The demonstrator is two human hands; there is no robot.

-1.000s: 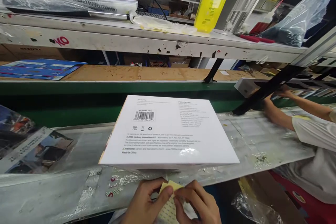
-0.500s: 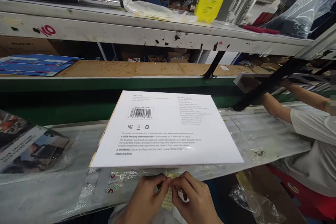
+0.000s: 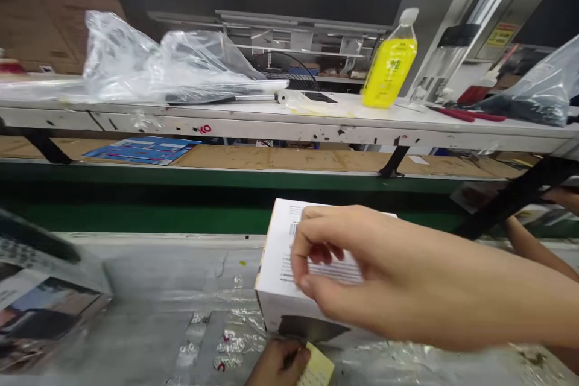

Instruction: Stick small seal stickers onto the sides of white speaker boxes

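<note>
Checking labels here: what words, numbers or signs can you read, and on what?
"10", in red, on the white shelf edge.
White box: printed lines and a barcode, blurred and partly behind the right hand.
Yellow bottle label: too small to read.
Yellow sign on the metal post: too small to read.
Yellow sticker sheet in the left hand: nothing legible.

We are bare-skinned throughout: our right hand (image 3: 348,271) is slender, with long tapered fingers (image 3: 325,217) and a smooth bare forearm (image 3: 488,295), all slightly blurred, and our left hand (image 3: 277,363) shows bare, cut off by the lower edge of the view.
</note>
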